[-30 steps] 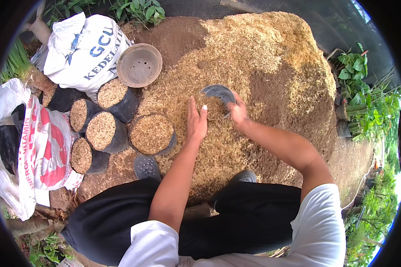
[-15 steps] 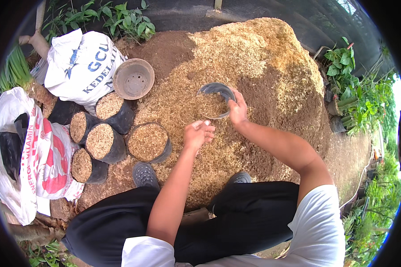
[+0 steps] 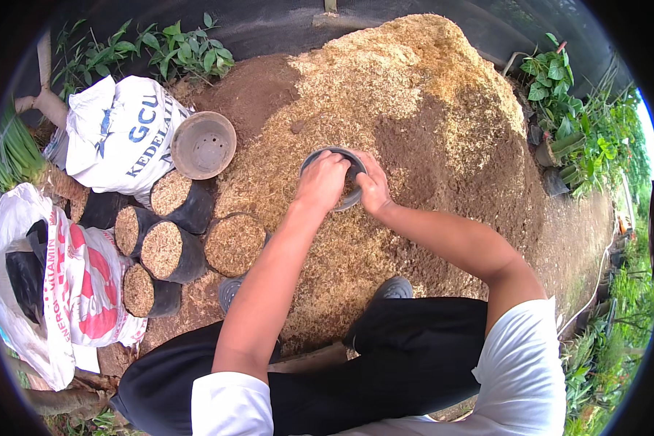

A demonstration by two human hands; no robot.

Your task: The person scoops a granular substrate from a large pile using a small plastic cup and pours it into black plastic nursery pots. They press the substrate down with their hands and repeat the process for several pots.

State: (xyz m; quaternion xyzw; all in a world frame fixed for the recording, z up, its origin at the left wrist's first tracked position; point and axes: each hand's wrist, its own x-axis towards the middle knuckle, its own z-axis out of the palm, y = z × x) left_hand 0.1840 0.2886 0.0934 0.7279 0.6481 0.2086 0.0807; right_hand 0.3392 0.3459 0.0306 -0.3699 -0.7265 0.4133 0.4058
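Over the heap, my right hand (image 3: 373, 187) grips the right rim of a round dark grey plastic pot (image 3: 350, 203), with the thumb towards its inside. My left hand (image 3: 323, 180) is at the pot's mouth, fingers curled together and reaching in. The fingertips are hidden, so whatever they hold cannot be made out. Some dark mix shows inside the pot between the hands. Below lies a big heap of pale husk-like shavings (image 3: 392, 54) partly blended with brown soil (image 3: 414, 156).
Several black grow bags filled with husk mix (image 3: 171, 251) stand at left. Behind them are an unfilled grey pot (image 3: 209, 149) with drainage holes and a white sack (image 3: 116, 138). An open red-and-white sack (image 3: 87, 283) sits nearer. Green plants (image 3: 559, 80) line the right side.
My left hand has moved up from below the pot to its mouth, fingers now inside. The pot has shifted slightly in view. My right hand keeps its grip on the rim.
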